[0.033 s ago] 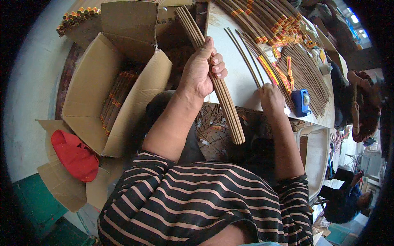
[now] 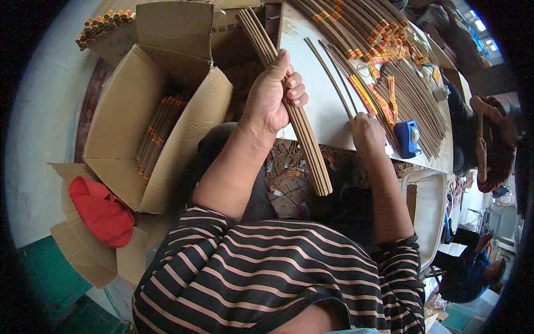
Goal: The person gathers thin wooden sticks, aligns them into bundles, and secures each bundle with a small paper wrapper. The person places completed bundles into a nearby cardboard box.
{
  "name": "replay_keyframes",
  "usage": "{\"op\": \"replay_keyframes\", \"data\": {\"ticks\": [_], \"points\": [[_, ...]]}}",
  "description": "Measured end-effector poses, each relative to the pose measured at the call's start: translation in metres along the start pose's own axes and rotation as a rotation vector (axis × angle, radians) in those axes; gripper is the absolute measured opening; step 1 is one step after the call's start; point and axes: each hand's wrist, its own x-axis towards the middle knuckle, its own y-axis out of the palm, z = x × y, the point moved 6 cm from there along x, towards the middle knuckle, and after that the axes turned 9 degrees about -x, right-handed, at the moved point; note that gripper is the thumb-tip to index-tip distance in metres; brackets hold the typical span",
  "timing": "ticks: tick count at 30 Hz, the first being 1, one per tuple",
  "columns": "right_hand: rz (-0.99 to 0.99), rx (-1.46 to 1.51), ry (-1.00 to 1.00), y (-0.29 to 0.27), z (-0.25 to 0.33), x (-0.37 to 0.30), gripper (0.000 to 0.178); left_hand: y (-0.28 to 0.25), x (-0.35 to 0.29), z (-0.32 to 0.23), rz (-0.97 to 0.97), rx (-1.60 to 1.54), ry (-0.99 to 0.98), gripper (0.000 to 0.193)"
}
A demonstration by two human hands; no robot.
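My left hand (image 2: 273, 94) is closed around a bundle of thin brown incense sticks (image 2: 309, 146), thumb on top. The bundle slants in the air, its lower end beyond the table edge. At the edge of the white table (image 2: 303, 119), my right hand (image 2: 367, 133) has its fingers bent together at the near ends of a few loose incense sticks (image 2: 329, 69); the fingertips are partly hidden. Beside that hand lie yellow and red paper bands (image 2: 364, 96), a large spread of incense sticks (image 2: 414, 103) and a blue tape dispenser (image 2: 409, 139).
To the left an open cardboard box (image 2: 117, 122) holds banded bundles (image 2: 159, 133). A red cloth item (image 2: 102, 212) lies on its flap. More banded bundles (image 2: 347, 28) cover the table's far side. Broken sticks (image 2: 286, 170) litter the space below. Another person (image 2: 467, 273) sits at far right.
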Motion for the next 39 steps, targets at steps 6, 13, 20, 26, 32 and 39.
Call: {"op": "replay_keyframes", "data": {"ticks": [6,13,20,26,32,39], "points": [[0.076,0.019,-0.039,-0.007,-0.001,0.009,0.022,0.001,0.001,0.003,0.021,-0.002,-0.043,0.036],[-0.307,0.434,-0.079,-0.111,0.054,-0.029,0.009,-0.007,0.000,-0.004,0.036,-0.033,-0.073,0.035],[-0.268,0.491,-0.306,-0.139,0.114,-0.076,0.035,-0.013,0.001,-0.005,-0.067,-0.084,-0.064,0.037],[-0.276,0.339,-0.346,-0.141,0.123,-0.083,0.040,-0.015,-0.001,-0.006,-0.241,-0.124,-0.035,0.040],[-0.252,0.330,-0.378,-0.138,0.126,-0.086,0.041,-0.027,0.005,-0.004,-0.237,-0.183,-0.103,0.035],[-0.225,0.331,-0.332,-0.135,0.123,-0.084,0.041,-0.030,0.007,-0.001,-0.192,-0.191,-0.098,0.037]]}}
